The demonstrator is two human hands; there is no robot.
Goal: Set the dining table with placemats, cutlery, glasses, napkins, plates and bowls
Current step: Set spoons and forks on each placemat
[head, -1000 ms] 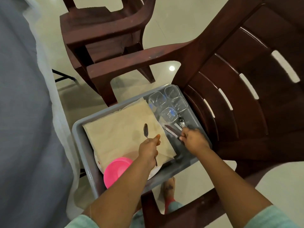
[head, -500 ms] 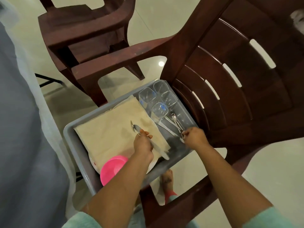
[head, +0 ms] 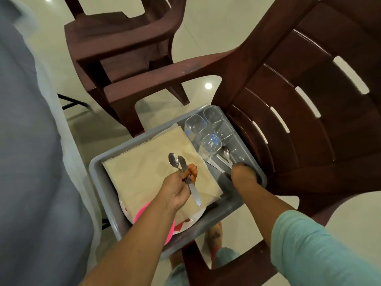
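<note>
Cutlery: left hand [head: 177,187] now grips a steel spoon [head: 173,160] plus a steel table knife [head: 190,182], newly added, above the grey plastic tub [head: 97,168]; right hand [head: 244,174] pinches more steel cutlery [head: 223,159] near the tub's right edge. Collection ongoing.

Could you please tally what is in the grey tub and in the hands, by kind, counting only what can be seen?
Clear glasses: 4
Spoons: 2, one in the left hand, one by the right hand
Knives: 2, one in the left hand, one in the tub
Beige placemat stack: 1
Pink bowl: 1
White plate: 1
Total: 11; hidden items may exist.
</note>
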